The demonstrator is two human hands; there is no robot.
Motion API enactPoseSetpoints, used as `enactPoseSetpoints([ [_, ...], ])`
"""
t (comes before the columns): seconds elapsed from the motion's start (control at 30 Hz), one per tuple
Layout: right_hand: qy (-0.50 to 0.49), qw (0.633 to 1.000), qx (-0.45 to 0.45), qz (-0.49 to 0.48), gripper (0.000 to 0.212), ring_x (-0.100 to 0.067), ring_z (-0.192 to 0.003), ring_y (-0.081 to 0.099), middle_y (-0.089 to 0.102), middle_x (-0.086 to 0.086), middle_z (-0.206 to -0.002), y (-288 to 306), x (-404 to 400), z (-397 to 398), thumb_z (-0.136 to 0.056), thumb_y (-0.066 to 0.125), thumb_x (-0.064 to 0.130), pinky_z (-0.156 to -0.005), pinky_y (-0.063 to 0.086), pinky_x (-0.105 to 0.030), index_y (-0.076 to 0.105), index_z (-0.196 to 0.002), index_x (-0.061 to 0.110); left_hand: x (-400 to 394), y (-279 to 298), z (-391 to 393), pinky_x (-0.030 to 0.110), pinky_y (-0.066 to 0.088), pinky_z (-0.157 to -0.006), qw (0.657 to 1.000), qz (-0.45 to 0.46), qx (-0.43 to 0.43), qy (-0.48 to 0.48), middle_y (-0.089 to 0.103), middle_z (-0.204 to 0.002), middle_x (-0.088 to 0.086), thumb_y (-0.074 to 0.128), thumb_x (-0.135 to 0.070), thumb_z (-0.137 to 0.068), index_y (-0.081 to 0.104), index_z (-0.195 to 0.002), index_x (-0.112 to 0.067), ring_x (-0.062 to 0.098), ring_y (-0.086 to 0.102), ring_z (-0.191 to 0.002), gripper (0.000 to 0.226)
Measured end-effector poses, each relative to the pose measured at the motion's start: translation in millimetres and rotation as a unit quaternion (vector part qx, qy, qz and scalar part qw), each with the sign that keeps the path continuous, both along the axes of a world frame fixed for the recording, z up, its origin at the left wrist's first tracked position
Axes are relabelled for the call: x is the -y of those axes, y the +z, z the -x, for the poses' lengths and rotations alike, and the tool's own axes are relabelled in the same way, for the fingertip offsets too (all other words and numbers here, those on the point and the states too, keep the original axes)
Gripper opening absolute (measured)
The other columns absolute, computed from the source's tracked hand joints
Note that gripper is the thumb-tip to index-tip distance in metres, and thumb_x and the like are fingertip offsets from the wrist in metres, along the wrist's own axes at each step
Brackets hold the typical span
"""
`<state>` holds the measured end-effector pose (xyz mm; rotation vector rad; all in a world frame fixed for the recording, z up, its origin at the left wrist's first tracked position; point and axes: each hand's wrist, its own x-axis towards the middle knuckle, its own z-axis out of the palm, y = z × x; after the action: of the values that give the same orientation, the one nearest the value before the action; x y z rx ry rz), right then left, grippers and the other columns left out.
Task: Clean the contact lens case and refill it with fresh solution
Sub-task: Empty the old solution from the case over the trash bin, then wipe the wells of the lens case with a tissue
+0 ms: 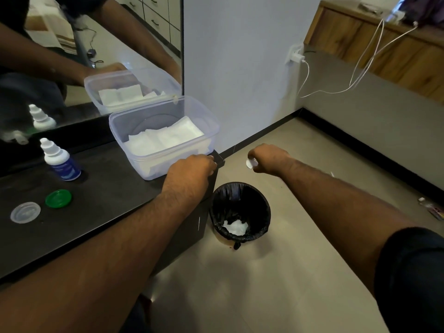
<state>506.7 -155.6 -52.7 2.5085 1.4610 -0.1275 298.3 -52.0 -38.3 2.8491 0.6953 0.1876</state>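
Note:
My right hand pinches a small white round piece, apparently the lens case, in the air over the floor beyond the bin. My left hand sits with curled fingers at the dark counter's right corner, against the clear tub; what the fingers hold is hidden. On the counter a green cap and a clear cap lie side by side at the left. Behind them a white and blue solution bottle stands upright with its cap on.
A clear plastic tub of folded white tissues stands at the counter's right end against a mirror. A black-lined bin with crumpled tissue inside stands on the floor beside the counter. White charger cables hang along the wall.

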Motion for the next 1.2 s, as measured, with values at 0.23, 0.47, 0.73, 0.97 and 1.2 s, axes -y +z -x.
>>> enactPoseSetpoints([
  [0.23, 0.036, 0.976, 0.065, -0.203, 0.025, -0.029, -0.088, 0.059, 0.059, -0.013, -0.104, 13, 10, -5, -0.088, 0.059, 0.019, -0.066, 0.037, -0.027, 0.061, -0.110, 0.009, 7, 2, 3, 0.039, 0.052, -0.089, 1.000, -0.015, 0.020, -0.002, 0.063, -0.125, 0.004, 0.061, -0.005, -0.088, 0.064, -0.119, -0.017, 0.026, 0.063, -0.106, 0.034],
  [0.47, -0.068, 0.993, -0.048, -0.086, 0.024, -0.033, -0.095, 0.060, 0.059, -0.013, -0.104, -61, 28, 7, -0.088, 0.058, 0.018, -0.076, 0.047, -0.035, 0.061, -0.110, 0.010, 6, 5, 5, 0.040, 0.051, -0.092, 1.000, -0.017, -0.003, -0.005, 0.060, -0.130, 0.003, 0.059, -0.003, -0.087, 0.062, -0.121, -0.017, 0.027, 0.061, -0.111, 0.037],
  [0.73, -0.101, 0.765, -0.405, -0.490, 0.043, -0.006, -0.095, 0.065, 0.066, 0.005, -0.109, 4, 58, 106, -0.078, 0.074, 0.007, -0.082, 0.052, -0.015, 0.065, -0.117, 0.024, 17, 10, 34, 0.037, 0.038, -0.109, 0.995, 0.050, 0.039, -0.076, 0.042, -0.149, 0.002, 0.053, -0.002, -0.090, 0.054, -0.134, -0.016, 0.022, 0.043, -0.134, 0.046],
  [0.97, -0.045, 0.565, -0.624, -0.538, 0.041, -0.023, -0.101, 0.068, 0.073, -0.010, -0.103, 23, 32, 189, -0.074, 0.069, -0.014, -0.084, 0.054, -0.029, 0.061, -0.107, 0.010, 13, 24, 112, 0.023, 0.054, -0.080, 0.888, 0.248, 0.369, 0.120, 0.074, -0.096, -0.003, 0.061, -0.008, -0.085, 0.075, -0.101, -0.015, 0.008, 0.067, -0.087, 0.022],
  [1.2, 0.012, 0.584, -0.669, -0.459, 0.042, -0.015, -0.092, 0.069, 0.072, 0.006, -0.090, 30, -17, 242, -0.071, 0.070, -0.017, -0.075, 0.056, -0.024, 0.061, -0.100, 0.012, -23, 53, 168, 0.029, 0.055, -0.073, 0.866, 0.393, 0.290, 0.110, 0.076, -0.080, 0.002, 0.071, -0.012, -0.084, 0.077, -0.086, -0.012, 0.014, 0.070, -0.074, 0.007],
])
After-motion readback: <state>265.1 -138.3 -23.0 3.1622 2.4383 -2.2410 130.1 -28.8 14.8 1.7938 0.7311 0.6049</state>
